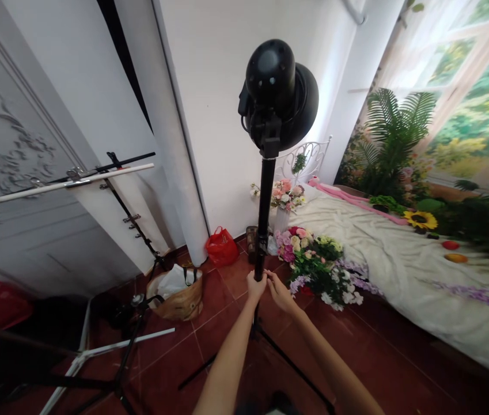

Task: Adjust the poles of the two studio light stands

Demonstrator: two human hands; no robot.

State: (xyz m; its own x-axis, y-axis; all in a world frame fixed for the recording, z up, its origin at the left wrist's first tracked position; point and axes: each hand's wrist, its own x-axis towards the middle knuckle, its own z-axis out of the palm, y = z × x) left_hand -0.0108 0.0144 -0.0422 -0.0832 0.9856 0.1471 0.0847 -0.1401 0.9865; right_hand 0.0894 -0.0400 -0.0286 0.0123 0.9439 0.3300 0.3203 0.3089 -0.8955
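The black studio lamp (270, 72) with a rounded housing stood at the upper centre of the frame, atop a slim black metal pole (265, 199) that ran down to the lower middle, where thin black legs (298, 366) spread over the dark red tiled floor (218, 323). The left hand (256, 286) had its fingers wrapped around the pole, just below the middle of the frame. The right hand (281, 294) was right beside it, its fingers reaching to the pole (whether they gripped it, I could not tell). At centre left of the pole sat a shiny red plastic bag (222, 248), with a tan woven bag (181, 302) lower left of it. Pink, white and purple artificial flowers (317, 259) lay right of the pole, beside a bed with a rumpled cream cover (386, 253).
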